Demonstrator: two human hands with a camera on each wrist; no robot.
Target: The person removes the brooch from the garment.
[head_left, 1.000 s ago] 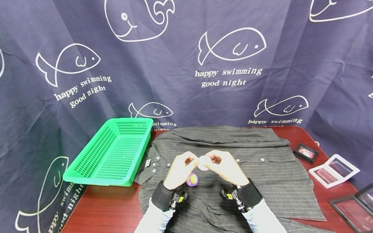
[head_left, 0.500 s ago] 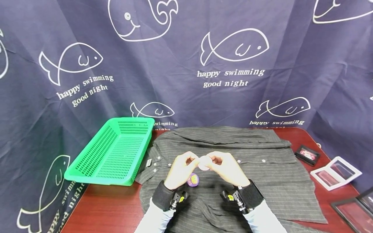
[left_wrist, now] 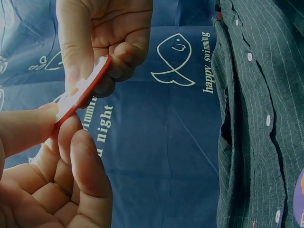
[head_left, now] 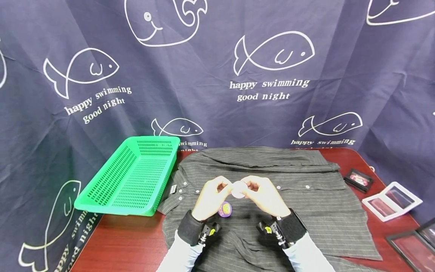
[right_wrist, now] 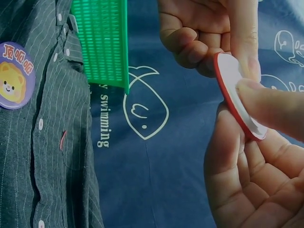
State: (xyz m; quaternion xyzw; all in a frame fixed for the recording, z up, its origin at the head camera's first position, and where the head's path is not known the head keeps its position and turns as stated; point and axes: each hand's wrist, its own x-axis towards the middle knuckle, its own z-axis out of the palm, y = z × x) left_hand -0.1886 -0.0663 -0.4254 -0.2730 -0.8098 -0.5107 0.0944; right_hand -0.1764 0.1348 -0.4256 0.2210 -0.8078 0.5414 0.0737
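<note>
Above the shirt [head_left: 312, 219], the left hand [head_left: 211, 197] and right hand [head_left: 266, 195] both pinch the red-rimmed badge [head_left: 239, 190] near its edge; if either grip slips, it could fall onto the shirt, perhaps knocking the purple badge [head_left: 225, 209] lying there

Between the left hand [head_left: 211, 198] and right hand [head_left: 266, 196], above the button-up shirt [head_left: 323, 215], sits a disc [head_left: 239, 189]. A bear badge [head_left: 225, 209] lies on the shirt near the left hand; a basket [head_left: 137, 185] stands left of it, a curtain [head_left: 217, 68] beyond.
</note>
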